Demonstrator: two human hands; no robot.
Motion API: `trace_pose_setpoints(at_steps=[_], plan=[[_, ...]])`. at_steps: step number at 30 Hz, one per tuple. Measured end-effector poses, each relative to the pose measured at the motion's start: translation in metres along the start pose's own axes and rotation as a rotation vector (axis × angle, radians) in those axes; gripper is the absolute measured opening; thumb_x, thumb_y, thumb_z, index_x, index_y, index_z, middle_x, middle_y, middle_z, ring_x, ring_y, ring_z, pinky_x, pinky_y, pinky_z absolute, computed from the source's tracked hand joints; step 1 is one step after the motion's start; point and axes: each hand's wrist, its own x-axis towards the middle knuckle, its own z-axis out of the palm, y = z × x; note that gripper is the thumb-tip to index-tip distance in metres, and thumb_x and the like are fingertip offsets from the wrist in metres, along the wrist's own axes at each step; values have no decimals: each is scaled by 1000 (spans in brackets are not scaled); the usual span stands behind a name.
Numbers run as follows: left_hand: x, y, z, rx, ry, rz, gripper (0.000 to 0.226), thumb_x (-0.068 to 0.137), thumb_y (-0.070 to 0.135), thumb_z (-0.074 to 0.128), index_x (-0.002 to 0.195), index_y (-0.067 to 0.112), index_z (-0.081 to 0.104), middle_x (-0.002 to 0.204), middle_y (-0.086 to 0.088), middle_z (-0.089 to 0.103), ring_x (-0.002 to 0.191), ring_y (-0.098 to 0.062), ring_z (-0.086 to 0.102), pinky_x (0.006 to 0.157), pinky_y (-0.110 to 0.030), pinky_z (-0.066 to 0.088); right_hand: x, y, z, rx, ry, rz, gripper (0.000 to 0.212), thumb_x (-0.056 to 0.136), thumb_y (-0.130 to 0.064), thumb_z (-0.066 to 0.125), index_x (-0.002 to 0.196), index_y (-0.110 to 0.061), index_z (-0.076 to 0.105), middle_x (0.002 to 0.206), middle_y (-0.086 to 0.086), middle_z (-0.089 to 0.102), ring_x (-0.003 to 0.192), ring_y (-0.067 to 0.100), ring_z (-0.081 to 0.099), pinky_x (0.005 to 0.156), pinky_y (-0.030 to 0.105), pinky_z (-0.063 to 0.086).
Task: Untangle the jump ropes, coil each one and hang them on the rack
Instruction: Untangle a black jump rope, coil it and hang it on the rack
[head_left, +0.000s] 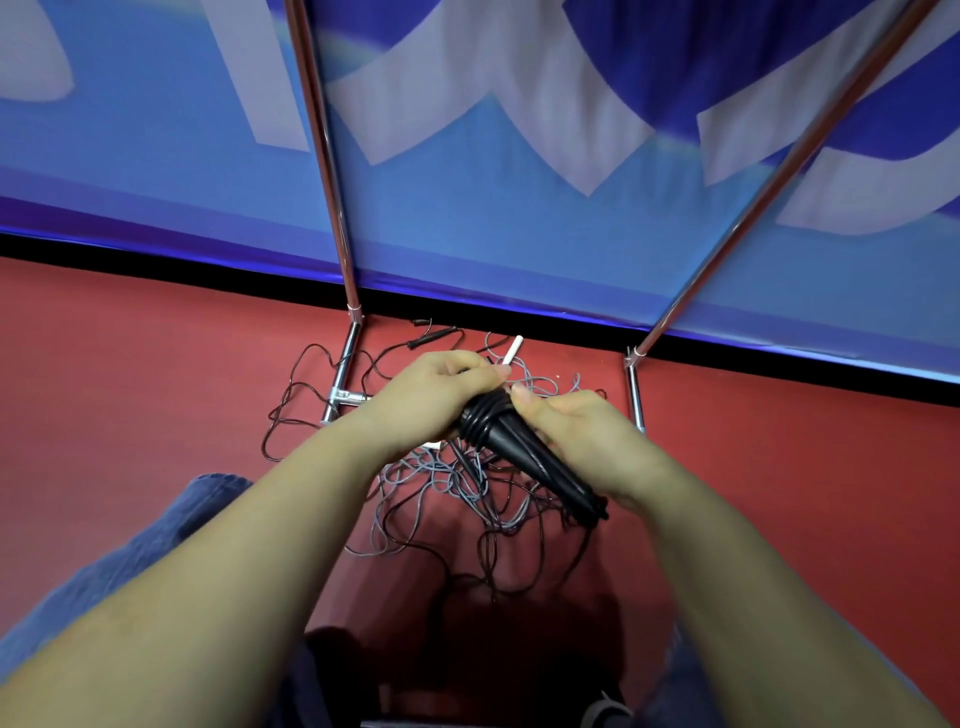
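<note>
Both hands close together above the floor, holding one black jump rope. Left hand (441, 387) curled round the top end of the black handles (524, 452), thumb and finger pinching near the tip. Right hand (576, 431) wrapped round the same handles from the other side, fingers curled over them. Black cord wound in tight rings (480, 421) round the handles near the top. Handles tilted, lower end (592, 506) pointing down to the right.

Right under the hands, a messy pile of grey and black ropes (457, 493) on the red floor (156, 374), all mixed up. A white handle (511, 349) peeking out just past the left hand. Another black handle (434, 335) lying near the wall. A thin black cord (296, 395) looping off to the left.

Shiny metal rack (337, 218) standing over the pile, legs on both sides. Blue and white banner (519, 130) behind it. Blue jeans knee (156, 530) at the lower left.
</note>
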Motion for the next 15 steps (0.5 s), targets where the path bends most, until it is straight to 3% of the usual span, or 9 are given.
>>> trace_pose_setpoints(at_steps=[3, 6, 8, 11, 15], plan=[[0, 1, 1, -99, -21, 4, 34, 94, 28, 53, 62, 22, 59, 52, 2, 39, 39, -9, 31, 38, -16, 21, -2, -7, 1, 146, 26, 103, 53, 93, -49, 46, 59, -10, 55, 42, -4, 49, 35, 7, 42, 39, 15, 33], [1, 4, 6, -323, -51, -28, 31, 96, 27, 48, 67, 18, 55, 42, 4, 36, 30, -7, 25, 38, -15, 15, 1, -6, 7, 670, -74, 158, 46, 97, -41, 41, 65, -9, 48, 37, -1, 39, 28, 7, 33, 33, 15, 29], [3, 6, 9, -431, -45, -48, 31, 96, 28, 47, 71, 14, 56, 39, 1, 33, 29, -7, 22, 39, -14, 12, 3, -3, 14, 840, -101, 85, 44, 99, -38, 33, 69, -8, 45, 38, -3, 36, 29, 4, 29, 33, 16, 26], [6, 4, 12, -472, -3, -103, 28, 96, 31, 46, 79, 11, 55, 36, 3, 32, 28, -7, 21, 40, -15, 11, 5, -2, 25, 690, 52, 66, 47, 101, -38, 30, 66, -11, 49, 38, -6, 41, 30, 3, 30, 35, 15, 26], [11, 4, 9, -526, 155, -185, 31, 95, 35, 49, 74, 14, 53, 41, -2, 35, 28, -8, 23, 38, -13, 13, 2, -9, 33, 514, 142, 8, 41, 101, -12, 28, 76, -2, 60, 40, -2, 49, 29, 8, 40, 34, 15, 33]])
